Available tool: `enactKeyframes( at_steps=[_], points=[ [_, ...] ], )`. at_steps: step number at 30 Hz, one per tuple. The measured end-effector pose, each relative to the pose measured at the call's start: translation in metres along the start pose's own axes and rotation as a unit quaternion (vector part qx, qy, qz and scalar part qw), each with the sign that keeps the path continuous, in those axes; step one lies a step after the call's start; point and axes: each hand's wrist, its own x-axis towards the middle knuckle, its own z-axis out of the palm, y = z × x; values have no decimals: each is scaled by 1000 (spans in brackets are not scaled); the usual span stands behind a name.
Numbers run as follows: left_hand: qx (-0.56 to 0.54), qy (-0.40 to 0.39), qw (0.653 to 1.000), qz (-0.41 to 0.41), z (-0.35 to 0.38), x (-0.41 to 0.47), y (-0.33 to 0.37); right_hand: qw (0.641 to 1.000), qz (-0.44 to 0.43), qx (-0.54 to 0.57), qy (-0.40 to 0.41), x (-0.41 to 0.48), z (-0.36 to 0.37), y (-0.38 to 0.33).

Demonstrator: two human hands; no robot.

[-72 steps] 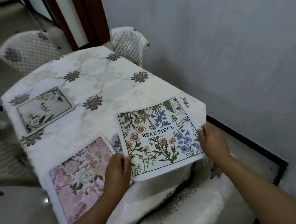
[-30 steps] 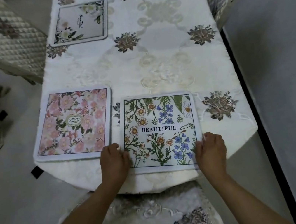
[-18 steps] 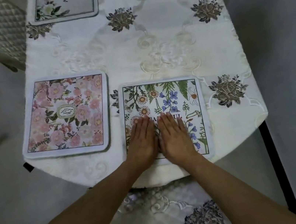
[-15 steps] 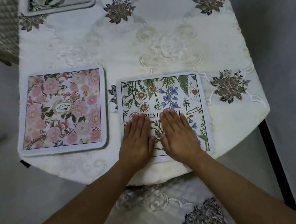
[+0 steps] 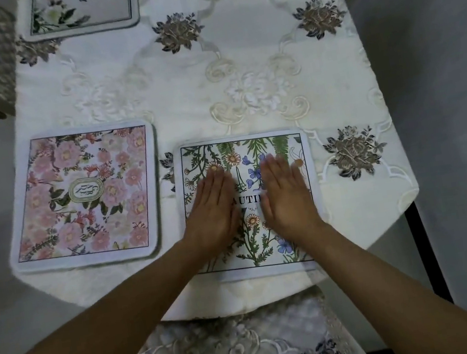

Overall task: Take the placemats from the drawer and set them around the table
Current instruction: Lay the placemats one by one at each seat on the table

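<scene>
Both hands lie flat on a botanical placemat at the near end of the table.

The left hand (image 5: 214,207) and right hand (image 5: 285,194) rest palm-down with straight fingers, side by side and slightly apart, on the white square placemat printed with green stems and blue and orange wildflowers (image 5: 241,148). Just beyond the left hand's outer side lies a pink rose-patterned square placemat (image 5: 82,196); a grey-white floral placemat (image 5: 80,9) sits far ahead of it. All rest on the cream embroidered tablecloth (image 5: 238,62), and a fabric-covered chair seat (image 5: 238,347) lies beneath the forearms.
</scene>
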Motion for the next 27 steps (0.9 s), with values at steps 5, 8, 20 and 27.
enactKeyframes(
  at_steps=[5, 8, 20, 27],
  points=[
    [26, -18, 1000, 1, -3, 73, -2, 1000, 15, -7, -26, 72, 4, -14],
    [36, -12, 999, 6, -4, 88, -16, 999, 10, -32, -33, 91, 6, -9],
    [37, 20, 997, -60, -21, 75, -95, 998, 18, -56, 1, 66, -10, 73],
    [31, 24, 994, -101, -8, 25, -69, 997, 69, -42, 10, 9, 3, 53]
  ],
)
